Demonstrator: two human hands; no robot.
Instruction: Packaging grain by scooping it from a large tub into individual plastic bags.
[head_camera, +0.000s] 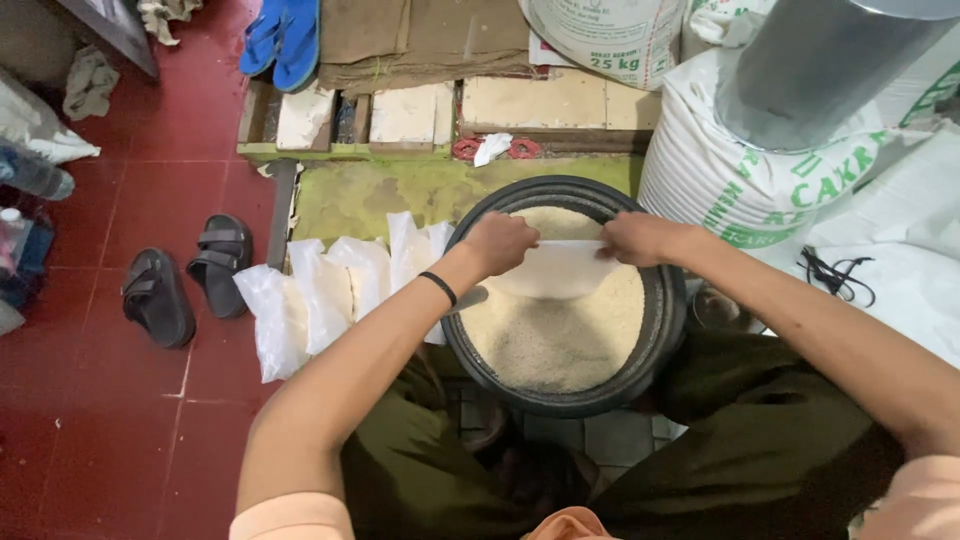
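A black round bucket (662, 330) full of white rice (560, 335) stands between my knees. Over it I hold a clear plastic bag (560, 270) stretched between both hands. My left hand (498, 242), with a black band on the wrist, grips the bag's left edge. My right hand (638, 238) grips its right edge. A metal scoop handle (470, 298) shows under my left wrist, its bowl hidden by the bag.
Several filled plastic bags of rice (320, 295) lie in a row left of the bucket. Large white sacks (740, 170) and a grey metal cylinder (820, 65) stand at the right. Black sandals (185, 280) and blue flip-flops (283, 38) lie on the red tile floor.
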